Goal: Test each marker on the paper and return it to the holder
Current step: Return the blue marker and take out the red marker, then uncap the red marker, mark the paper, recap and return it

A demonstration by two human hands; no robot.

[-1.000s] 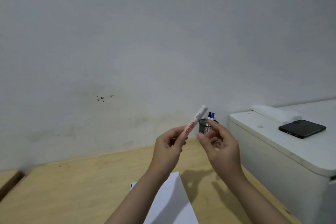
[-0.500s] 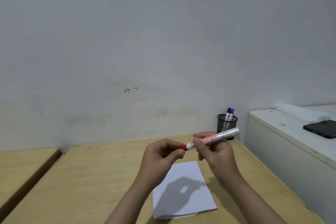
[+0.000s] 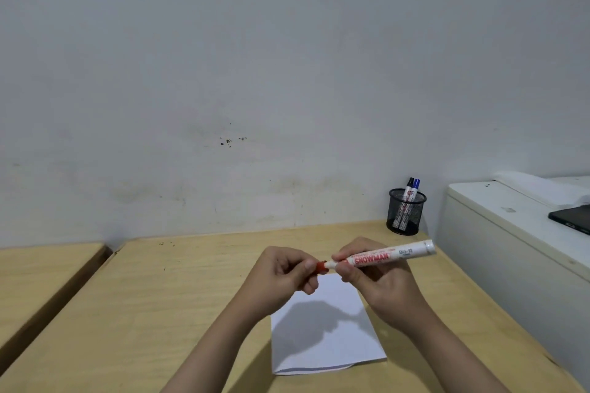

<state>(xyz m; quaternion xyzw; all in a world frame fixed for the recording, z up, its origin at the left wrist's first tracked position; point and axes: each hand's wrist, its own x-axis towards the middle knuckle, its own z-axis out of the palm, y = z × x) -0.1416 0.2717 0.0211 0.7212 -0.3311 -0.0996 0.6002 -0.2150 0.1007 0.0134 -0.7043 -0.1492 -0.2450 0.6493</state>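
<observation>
Both my hands meet above the paper (image 3: pixel 322 333) on the counter (image 3: pixel 166 303): my right hand (image 3: pixel 380 281) grips the red marker (image 3: pixel 380 257) by its white barrel, my left hand (image 3: pixel 284 274) pinches its red cap (image 3: pixel 321 266). At two o'clock stands the mesh holder (image 3: pixel 406 212), holding two markers (image 3: pixel 412 190).

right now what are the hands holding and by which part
Both hold one red marker: the right hand grips the white barrel near its tip end, and the left hand pinches the red cap.
</observation>
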